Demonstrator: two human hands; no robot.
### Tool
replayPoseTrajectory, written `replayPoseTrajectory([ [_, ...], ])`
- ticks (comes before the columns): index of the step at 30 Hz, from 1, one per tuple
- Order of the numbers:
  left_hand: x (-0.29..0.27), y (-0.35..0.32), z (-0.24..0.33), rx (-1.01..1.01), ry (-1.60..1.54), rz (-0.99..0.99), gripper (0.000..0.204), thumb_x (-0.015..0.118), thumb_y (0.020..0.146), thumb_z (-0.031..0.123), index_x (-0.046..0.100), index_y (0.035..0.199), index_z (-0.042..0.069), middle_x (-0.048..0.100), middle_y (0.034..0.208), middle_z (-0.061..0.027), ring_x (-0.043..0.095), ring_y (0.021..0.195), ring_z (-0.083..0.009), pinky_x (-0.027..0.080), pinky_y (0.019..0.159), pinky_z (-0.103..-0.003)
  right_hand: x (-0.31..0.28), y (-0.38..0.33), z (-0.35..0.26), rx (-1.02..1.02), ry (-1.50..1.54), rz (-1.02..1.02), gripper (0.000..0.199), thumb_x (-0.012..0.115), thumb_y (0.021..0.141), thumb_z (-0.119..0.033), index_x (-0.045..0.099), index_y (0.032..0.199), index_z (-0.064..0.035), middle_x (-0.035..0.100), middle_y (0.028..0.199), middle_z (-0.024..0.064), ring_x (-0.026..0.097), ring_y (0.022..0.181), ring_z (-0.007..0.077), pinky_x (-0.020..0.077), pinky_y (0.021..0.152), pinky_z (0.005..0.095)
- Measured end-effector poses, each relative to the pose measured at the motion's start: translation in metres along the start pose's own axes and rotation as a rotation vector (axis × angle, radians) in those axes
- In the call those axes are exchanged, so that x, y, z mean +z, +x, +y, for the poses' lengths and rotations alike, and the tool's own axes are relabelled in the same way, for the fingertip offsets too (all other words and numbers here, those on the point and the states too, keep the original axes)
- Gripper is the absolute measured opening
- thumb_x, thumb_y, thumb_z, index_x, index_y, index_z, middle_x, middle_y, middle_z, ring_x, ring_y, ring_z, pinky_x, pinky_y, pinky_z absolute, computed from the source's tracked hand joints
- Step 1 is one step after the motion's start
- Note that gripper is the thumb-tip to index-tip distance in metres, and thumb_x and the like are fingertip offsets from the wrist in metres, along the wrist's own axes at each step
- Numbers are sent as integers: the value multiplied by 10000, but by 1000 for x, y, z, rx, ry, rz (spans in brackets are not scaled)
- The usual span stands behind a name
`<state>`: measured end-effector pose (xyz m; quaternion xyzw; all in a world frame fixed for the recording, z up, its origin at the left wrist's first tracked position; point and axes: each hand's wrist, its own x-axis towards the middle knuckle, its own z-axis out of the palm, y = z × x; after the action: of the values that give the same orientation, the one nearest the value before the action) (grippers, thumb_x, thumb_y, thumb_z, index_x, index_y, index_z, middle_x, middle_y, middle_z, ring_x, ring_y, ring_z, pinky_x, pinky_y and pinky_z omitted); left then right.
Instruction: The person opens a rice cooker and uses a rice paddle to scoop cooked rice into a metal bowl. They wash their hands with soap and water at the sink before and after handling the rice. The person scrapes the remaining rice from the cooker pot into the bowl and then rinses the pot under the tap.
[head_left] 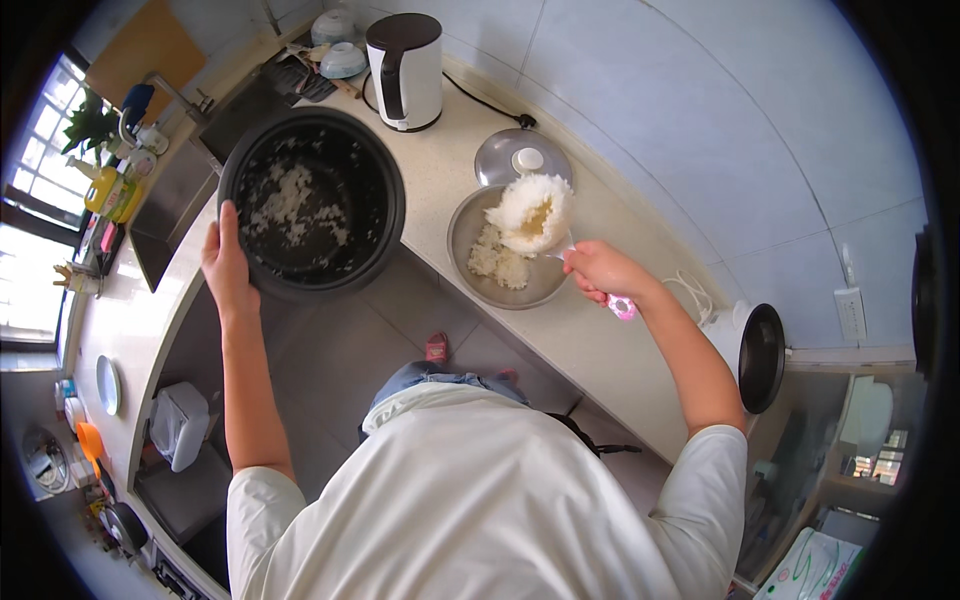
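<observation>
Black inner pot (312,200) of the rice cooker is held tilted over the floor by the left hand (226,268), closed on its rim; some rice still sticks inside. Beside it on the table (440,180) stands the steel bowl (462,240). The right hand (598,270) grips a pink-handled paddle (621,306) carrying a rice lump (530,212) above the bowl. I think it should be lowered gently and centred, so nothing falls outside.

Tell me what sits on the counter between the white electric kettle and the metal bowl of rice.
In the head view, a round metal lid with a white knob lies between the kettle and the bowl.
</observation>
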<state>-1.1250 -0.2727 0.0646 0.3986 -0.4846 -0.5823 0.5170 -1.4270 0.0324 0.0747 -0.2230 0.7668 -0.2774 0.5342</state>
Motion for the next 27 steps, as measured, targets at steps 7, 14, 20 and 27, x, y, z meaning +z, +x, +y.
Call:
replayPoseTrajectory([
  [7, -24, -3, -29, -130, 9, 9, 217, 559, 883, 257, 597, 844, 47, 610, 793, 6, 549, 683, -48, 445, 602, -189, 51, 92, 80, -59, -1030, 675, 239, 444, 777, -64, 485, 967, 76, 631, 706, 201, 644, 617, 305, 482, 600, 450],
  [14, -19, -7, -40, -182, -19, -24, 216, 555, 886, 260, 586, 829, 54, 607, 785, 8, 552, 668, -50, 457, 594, -190, 45, 89, 128, -26, -1007, 735, 251, 465, 781, -67, 422, 984, 75, 622, 638, 179, 635, 589, 323, 503, 558, 422],
  [20, 7, -22, -34, -211, -60, -55, 228, 552, 887, 265, 572, 816, 50, 599, 775, 8, 549, 658, -51, 460, 587, -191, 1, 41, 151, 47, -1027, 722, 164, 437, 798, -59, 421, 927, 41, 613, 643, 198, 626, 617, 350, 493, 550, 437],
  [27, 48, -34, -62, -286, -79, -155, 214, 557, 885, 257, 582, 852, 48, 599, 780, 5, 548, 662, -57, 457, 591, -195, 2, 2, 124, 37, -963, 747, 182, 396, 857, -123, 422, 960, 26, 609, 644, 191, 611, 602, 359, 476, 547, 452],
])
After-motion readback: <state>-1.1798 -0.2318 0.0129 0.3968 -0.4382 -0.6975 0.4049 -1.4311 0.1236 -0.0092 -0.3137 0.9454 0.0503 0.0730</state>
